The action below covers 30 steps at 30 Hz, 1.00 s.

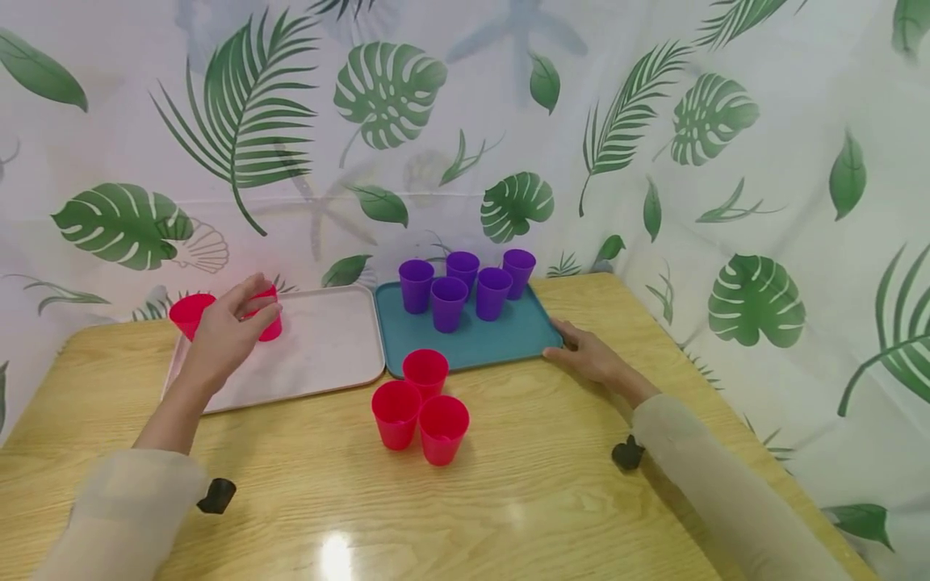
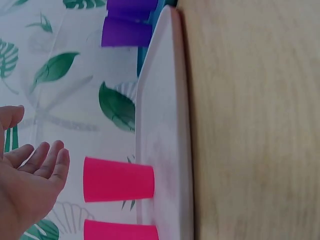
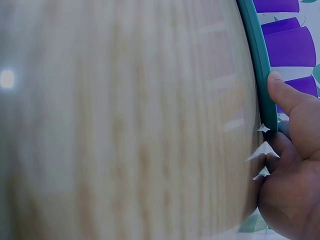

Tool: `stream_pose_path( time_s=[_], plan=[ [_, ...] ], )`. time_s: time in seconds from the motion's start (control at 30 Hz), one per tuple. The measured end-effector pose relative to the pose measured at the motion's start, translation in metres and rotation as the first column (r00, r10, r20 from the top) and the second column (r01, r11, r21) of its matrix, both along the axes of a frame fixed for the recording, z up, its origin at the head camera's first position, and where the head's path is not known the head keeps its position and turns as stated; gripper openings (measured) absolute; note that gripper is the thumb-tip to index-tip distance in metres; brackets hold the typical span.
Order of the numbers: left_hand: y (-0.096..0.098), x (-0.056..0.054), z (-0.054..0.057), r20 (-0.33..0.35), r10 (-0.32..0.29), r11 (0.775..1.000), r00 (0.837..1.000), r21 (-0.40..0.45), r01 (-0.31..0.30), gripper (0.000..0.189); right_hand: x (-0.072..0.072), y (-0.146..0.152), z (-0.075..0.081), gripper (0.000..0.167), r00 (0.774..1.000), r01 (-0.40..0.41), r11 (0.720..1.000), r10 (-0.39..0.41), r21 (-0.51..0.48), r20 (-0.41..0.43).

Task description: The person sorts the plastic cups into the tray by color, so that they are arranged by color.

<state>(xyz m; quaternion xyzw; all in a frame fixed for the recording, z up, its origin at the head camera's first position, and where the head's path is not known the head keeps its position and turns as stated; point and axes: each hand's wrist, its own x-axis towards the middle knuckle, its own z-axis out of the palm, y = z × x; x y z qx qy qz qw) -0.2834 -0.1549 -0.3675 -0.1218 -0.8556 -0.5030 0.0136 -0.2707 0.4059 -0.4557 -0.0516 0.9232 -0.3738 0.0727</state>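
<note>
My left hand [image 1: 228, 331] hovers over the left part of a pale pinkish-white tray [image 1: 327, 347], fingers loosely bent and holding nothing. In the left wrist view that hand stands apart from two red cups [image 2: 119, 180] upright on the tray. From the head view it partly covers one red cup [image 1: 270, 323], with another red cup [image 1: 190, 311] just left of it. My right hand [image 1: 590, 355] grips the right end of a teal tray [image 1: 501, 351]; in the right wrist view the thumb [image 3: 280, 87] lies on its rim. Several purple cups [image 1: 449, 305] stand upright on the teal tray.
Three red cups [image 1: 425, 371] stand clustered on the wooden table [image 1: 538, 484] in front of the teal tray. The two trays lie side by side near the back edge. A leaf-patterned sheet [image 1: 429, 121] hangs behind and to the right.
</note>
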Motion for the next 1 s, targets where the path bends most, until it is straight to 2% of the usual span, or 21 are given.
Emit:
stream_pose_path(
  time_s=[0.3,0.47,0.67,1.0],
  plan=[
    [0.023,0.032,-0.007,0.009,-0.154,0.988,0.988,0.025,0.154,0.07,0.001,-0.001,0.0,0.082,1.0,0.002,1.0,-0.002,-0.01,0.006],
    [0.036,0.047,-0.014,0.01,-0.217,0.973,0.976,0.088,0.215,0.067,0.001,-0.001,0.0,0.082,1.0,-0.001,1.0,0.002,-0.022,0.012],
    [0.049,0.063,-0.023,0.011,-0.257,0.956,0.966,0.147,0.252,0.066,0.0,-0.001,0.0,0.083,1.0,-0.004,0.999,0.004,-0.034,0.018],
    [0.061,0.081,-0.032,0.011,-0.31,0.942,0.951,0.136,0.306,0.064,0.0,-0.003,0.0,0.083,1.0,-0.001,0.999,0.002,-0.048,0.015]
  ],
)
